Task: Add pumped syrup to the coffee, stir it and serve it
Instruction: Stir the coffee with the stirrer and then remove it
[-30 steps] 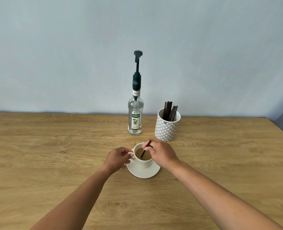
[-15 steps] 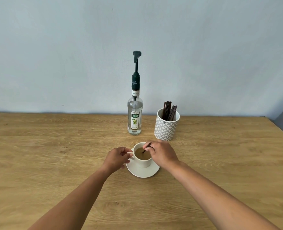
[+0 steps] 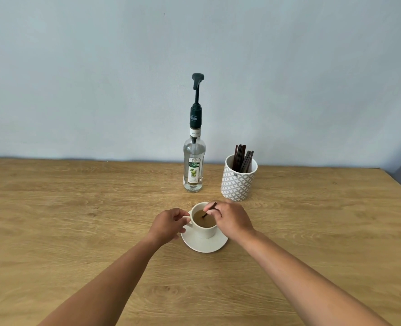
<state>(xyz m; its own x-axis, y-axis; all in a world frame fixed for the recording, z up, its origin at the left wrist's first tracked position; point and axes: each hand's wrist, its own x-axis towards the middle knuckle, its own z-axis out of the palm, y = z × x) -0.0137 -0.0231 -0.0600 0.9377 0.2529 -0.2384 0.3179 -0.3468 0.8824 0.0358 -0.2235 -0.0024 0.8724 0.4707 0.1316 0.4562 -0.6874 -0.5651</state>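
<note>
Down at the near middle of the pale, grainy wooden surface (image 3: 77, 220), seen from the head camera, a round cream cup (image 3: 204, 229) sits on a matching shallow saucer (image 3: 206, 244), filled with smooth light-brown coffee (image 3: 203, 218). Left hand (image 3: 167, 225) curls beside the cup, its fingers (image 3: 179, 214) closed around the small looped handle (image 3: 187, 220). Right hand (image 3: 232, 220) arches over the cup's right rim, fingers (image 3: 214, 211) pinched together on a thin, dark, flat stirrer (image 3: 210, 209) that slants down to the left with its lower tip dipped in the coffee. Behind the cup, toward the wall, stands a tall clear glass syrup bottle (image 3: 193, 168) with a green-and-white label and a dark, slender pump (image 3: 196, 100) whose stem rises upright to a hooked spout. Just right of the bottle, and apart from it, is a cylindrical white holder (image 3: 238, 184) with a grey diamond lattice pattern, holding a loose bundle of more dark stirrers (image 3: 241, 158) that lean above its rim. Both bare forearms reach in from the bottom edge. A plain, matte, pale blue-grey wall (image 3: 100, 78) closes off the back.
</note>
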